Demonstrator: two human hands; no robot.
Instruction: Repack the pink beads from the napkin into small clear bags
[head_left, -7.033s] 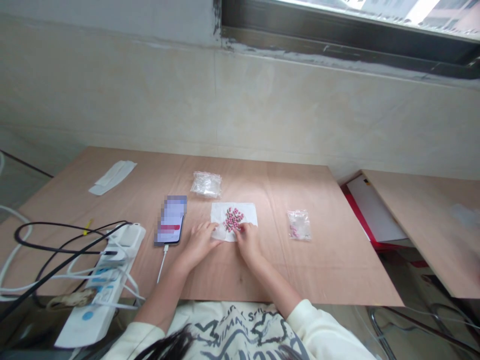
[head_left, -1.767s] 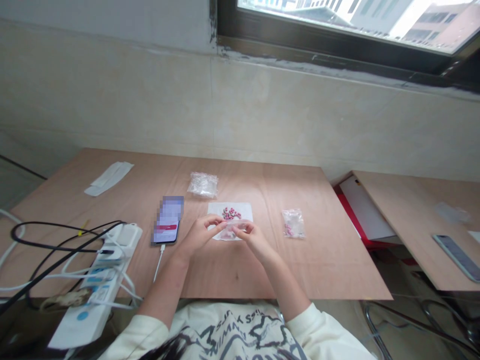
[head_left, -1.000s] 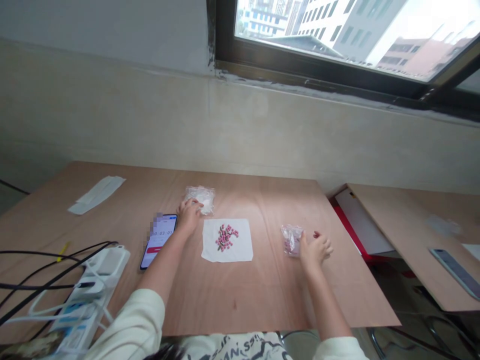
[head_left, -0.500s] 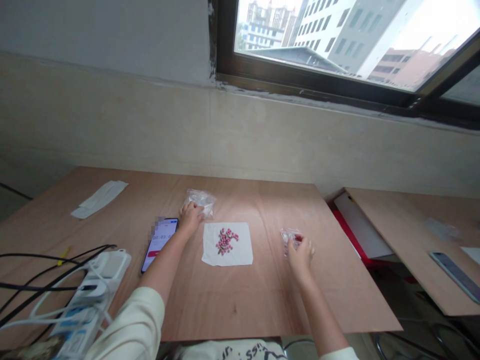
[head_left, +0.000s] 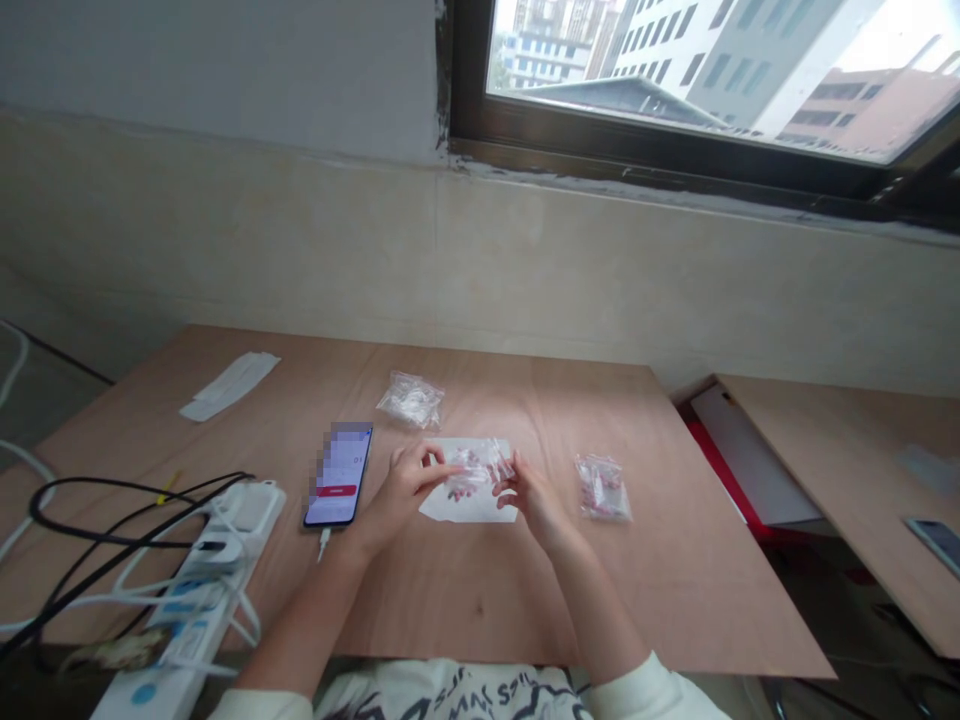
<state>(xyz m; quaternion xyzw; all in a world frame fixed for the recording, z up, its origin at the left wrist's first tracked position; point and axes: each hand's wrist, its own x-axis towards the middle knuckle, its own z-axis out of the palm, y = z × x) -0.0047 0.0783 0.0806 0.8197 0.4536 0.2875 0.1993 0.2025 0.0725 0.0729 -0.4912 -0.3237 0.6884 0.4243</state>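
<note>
My left hand (head_left: 415, 478) and my right hand (head_left: 527, 492) hold a small clear plastic bag (head_left: 481, 464) between them, each pinching one side. It is over a white paper sheet (head_left: 442, 512). Through and below the bag I make out small pink bead-like pieces (head_left: 459, 490), partly hidden by it. To the right of my right hand lies a clear bag with pink pieces inside (head_left: 603, 490). Beyond my left hand rests a crumpled pile of clear plastic bags (head_left: 412, 400).
A phone (head_left: 341, 475) with a lit screen and a white cable lies left of my left hand. A power strip (head_left: 217, 575) with tangled cables fills the left front. White paper strips (head_left: 231, 387) lie at the back left. Another table (head_left: 847, 440) stands at the right.
My left hand has come from the bag pile, and my right hand from the filled bag, to meet over the paper. A clear bag is now between them. The view has shifted slightly.
</note>
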